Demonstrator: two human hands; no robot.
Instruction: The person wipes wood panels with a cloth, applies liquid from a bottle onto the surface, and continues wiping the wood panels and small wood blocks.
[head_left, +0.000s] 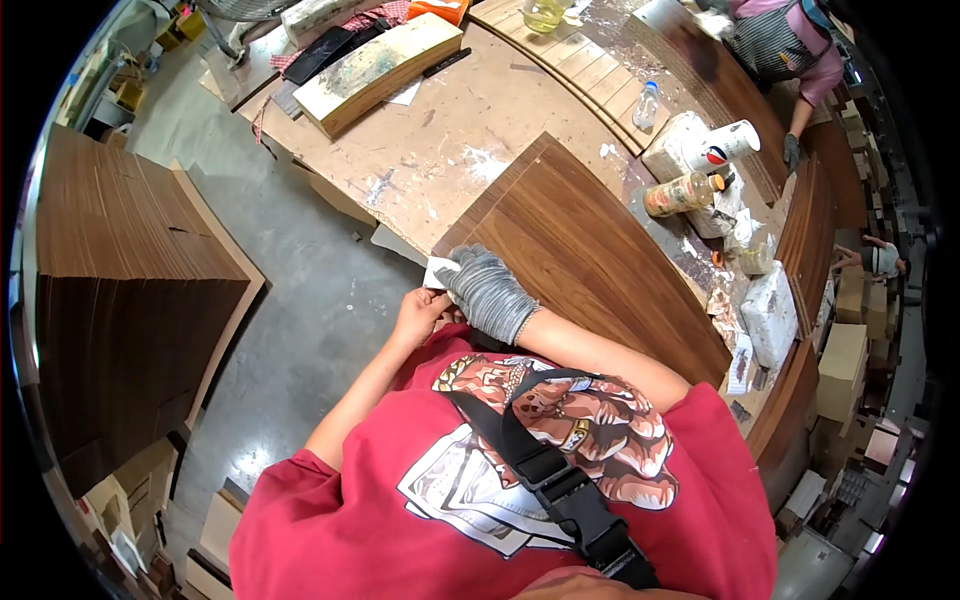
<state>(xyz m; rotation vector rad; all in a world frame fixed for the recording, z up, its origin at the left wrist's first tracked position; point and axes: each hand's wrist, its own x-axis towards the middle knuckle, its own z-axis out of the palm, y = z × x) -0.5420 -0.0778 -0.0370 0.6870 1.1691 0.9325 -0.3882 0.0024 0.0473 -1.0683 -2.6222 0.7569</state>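
My left hand [418, 316] is bare and closed, its fingertips at the lower edge of a small white piece [436, 272] that looks like paper or cloth. My right hand [487, 292] wears a grey knit glove and closes on the same piece from the other side. Both hands are together in front of my chest, by the near left corner of a dark brown wood-grain panel [590, 250]. The panel lies on the worktable [440, 140]. Part of my left fingers is hidden behind the glove and shirt.
A thick wooden block [385, 70] and a black phone [318, 55] lie at the far left. Bottles [683, 194], a white cup [735, 142] and a white block [770, 310] stand right. A tall stack of brown panels [130, 280] stands left. Another person [780, 45] works at far right.
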